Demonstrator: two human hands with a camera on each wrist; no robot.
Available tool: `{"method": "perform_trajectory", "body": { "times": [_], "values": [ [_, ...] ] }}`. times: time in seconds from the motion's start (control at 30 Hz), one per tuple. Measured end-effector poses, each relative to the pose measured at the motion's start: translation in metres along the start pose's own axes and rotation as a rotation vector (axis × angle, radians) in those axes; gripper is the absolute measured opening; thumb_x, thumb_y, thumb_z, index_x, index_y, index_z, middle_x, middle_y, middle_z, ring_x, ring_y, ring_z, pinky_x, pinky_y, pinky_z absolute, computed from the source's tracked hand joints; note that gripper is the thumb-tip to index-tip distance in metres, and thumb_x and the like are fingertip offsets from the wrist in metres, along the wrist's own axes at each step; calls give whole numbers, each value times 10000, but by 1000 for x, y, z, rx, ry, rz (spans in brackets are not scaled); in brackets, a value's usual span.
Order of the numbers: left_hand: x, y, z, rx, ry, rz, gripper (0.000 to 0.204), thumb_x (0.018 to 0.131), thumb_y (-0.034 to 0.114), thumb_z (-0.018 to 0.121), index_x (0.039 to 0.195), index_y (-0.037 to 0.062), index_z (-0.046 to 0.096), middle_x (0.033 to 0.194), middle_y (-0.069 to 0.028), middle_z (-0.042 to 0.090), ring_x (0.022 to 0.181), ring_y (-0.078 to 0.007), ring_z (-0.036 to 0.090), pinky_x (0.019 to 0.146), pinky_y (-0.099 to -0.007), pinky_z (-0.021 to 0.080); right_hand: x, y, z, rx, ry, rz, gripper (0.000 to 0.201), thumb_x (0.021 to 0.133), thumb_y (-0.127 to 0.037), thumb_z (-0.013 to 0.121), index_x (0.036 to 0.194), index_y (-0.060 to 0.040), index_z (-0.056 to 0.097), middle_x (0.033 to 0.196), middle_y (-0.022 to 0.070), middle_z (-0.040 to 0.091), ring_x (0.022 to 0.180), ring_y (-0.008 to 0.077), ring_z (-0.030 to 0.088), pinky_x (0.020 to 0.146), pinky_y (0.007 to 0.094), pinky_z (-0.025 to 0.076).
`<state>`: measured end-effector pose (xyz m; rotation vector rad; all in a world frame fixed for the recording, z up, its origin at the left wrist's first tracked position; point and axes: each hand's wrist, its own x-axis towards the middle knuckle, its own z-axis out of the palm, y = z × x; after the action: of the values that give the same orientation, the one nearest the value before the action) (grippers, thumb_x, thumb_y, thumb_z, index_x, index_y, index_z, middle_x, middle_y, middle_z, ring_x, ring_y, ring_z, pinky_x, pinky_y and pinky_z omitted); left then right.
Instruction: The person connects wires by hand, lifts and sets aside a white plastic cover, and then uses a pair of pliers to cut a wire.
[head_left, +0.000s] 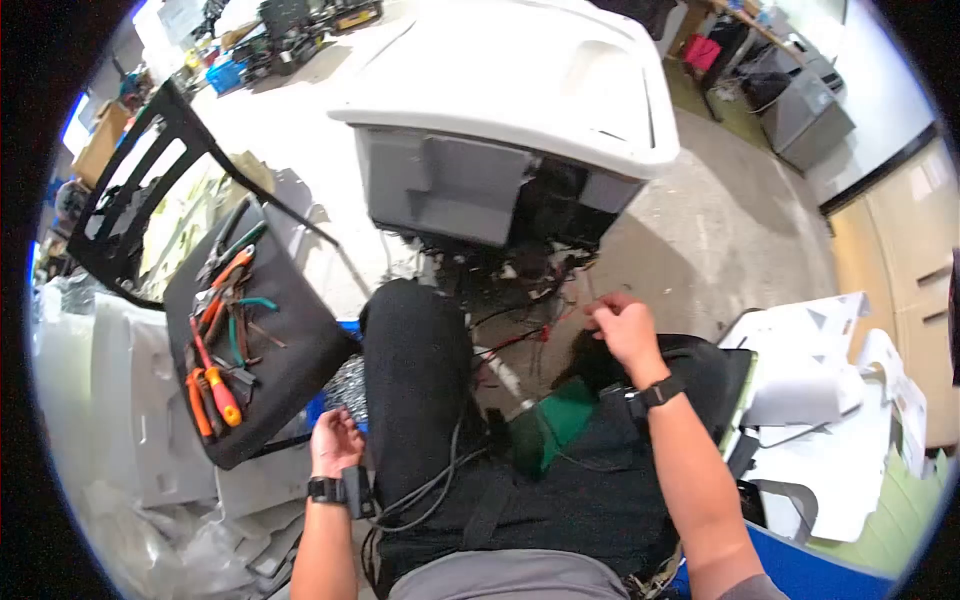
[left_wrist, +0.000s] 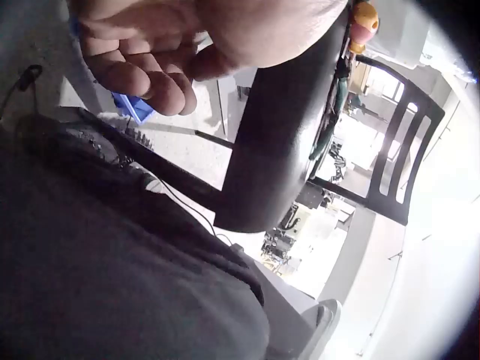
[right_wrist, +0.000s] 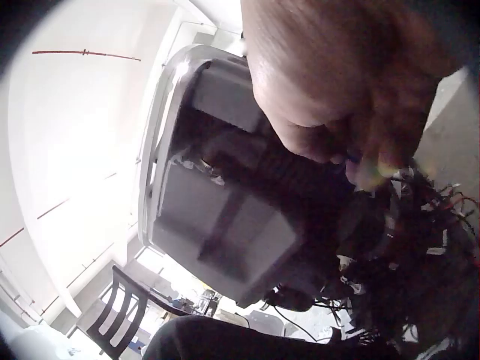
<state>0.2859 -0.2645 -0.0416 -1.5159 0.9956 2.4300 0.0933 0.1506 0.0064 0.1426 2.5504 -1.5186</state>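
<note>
The left hand (head_left: 337, 443) (left_wrist: 150, 52) is beside the left knee, palm up, its fingers loosely curled around nothing. In front of the right thigh, the right hand (head_left: 625, 332) (right_wrist: 352, 82) has its fingers bent with the tips close together, near loose wires (head_left: 540, 335) (right_wrist: 457, 202) under a grey and black machine body (head_left: 450, 185) (right_wrist: 225, 225) with a white top (head_left: 500, 80). Whether a thin wire lies between those fingertips cannot be told. A green piece (head_left: 567, 420) and grey cables (head_left: 430, 492) lie over the lap.
At the left, a black chair seat (head_left: 290, 350) (left_wrist: 270, 142) bears pliers, cutters and screwdrivers (head_left: 222, 390). White plastic parts (head_left: 820, 480) are piled at the right, beside a blue surface (head_left: 830, 575). More grey-white panels (head_left: 150, 400) and clear plastic wrap (head_left: 140, 545) lie at the left.
</note>
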Motion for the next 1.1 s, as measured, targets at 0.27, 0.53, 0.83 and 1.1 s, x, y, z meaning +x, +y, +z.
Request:
{"method": "perform_trajectory", "body": {
  "times": [0.27, 0.53, 0.83, 1.1],
  "values": [
    [-55, 14, 42, 5, -60, 224, 135, 853, 232, 508, 848, 107, 559, 674, 57, 525, 584, -77, 500, 522, -211, 405, -21, -26, -14, 161, 30, 87, 258, 827, -137, 515, 937, 88, 579, 753, 111, 639, 624, 149, 636, 509, 245, 479],
    [-83, 50, 89, 60, -260, 352, 158, 895, 220, 473, 924, 85, 550, 699, 43, 522, 609, -75, 475, 549, -211, 401, -33, -7, -20, 328, 98, 153, 251, 855, -133, 510, 998, 71, 538, 811, 106, 630, 613, 139, 617, 506, 232, 471],
    [-104, 68, 216, 240, -565, 469, 187, 895, 217, 490, 940, 43, 542, 714, 21, 519, 624, -83, 465, 593, -223, 370, -38, 34, 4, 585, 56, 338, 181, 878, -157, 511, 894, 11, 575, 836, 77, 644, 650, 119, 592, 566, 236, 448],
    [-56, 5, 333, 704, -688, 632, 208, 876, 208, 518, 958, 23, 563, 742, -31, 540, 632, -99, 486, 586, -233, 402, -34, 59, 25, 794, -34, 384, 207, 895, -180, 504, 908, 13, 577, 825, 63, 644, 653, 107, 584, 574, 244, 462]
  ]
}}
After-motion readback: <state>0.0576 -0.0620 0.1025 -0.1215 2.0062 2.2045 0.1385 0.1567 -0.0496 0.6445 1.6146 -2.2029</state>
